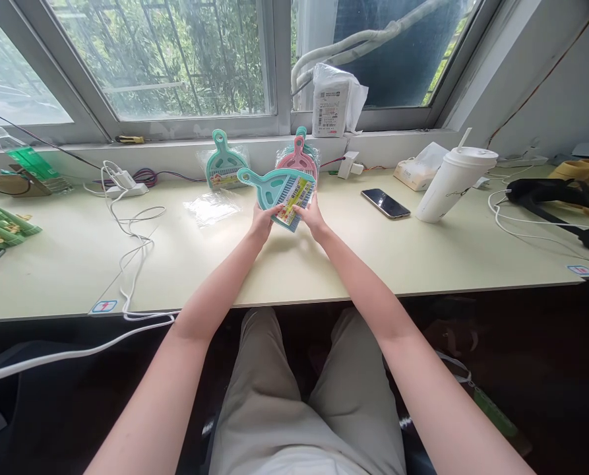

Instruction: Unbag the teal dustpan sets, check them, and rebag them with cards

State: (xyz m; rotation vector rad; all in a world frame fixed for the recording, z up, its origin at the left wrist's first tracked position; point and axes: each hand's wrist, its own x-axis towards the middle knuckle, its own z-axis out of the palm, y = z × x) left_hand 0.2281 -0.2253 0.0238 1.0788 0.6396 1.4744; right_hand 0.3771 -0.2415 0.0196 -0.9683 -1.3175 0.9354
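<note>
- While we sit at the pale worktop (pixel 373 264), our khaki trousers (pixel 259 369) show below its near edge.
- Above that edge, our left hand (pixel 262 223) grips the lower left side of a teal dustpan (pixel 270 188), its fingers closed on the rim.
- Our right hand (pixel 314 216) holds the right side, its fingers likewise closed, with both thumbs over the front.
- The dustpan is held up and tilted above the worktop, handle to the left, a yellow-and-blue label (pixel 297 194) facing us.
- To the right, a dark phone (pixel 386 203) lies flat near a white lidded cup (pixel 452 185).
- Left of the dustpan lies crumpled clear plastic (pixel 212 208).
- Beyond our hands, a wrapped teal dustpan (pixel 225 165) and a wrapped pink one (pixel 298 155) stand by the windowsill (pixel 165 150).
- Farther back, a white packet (pixel 330 109) rests on that sill, before the window.
</note>
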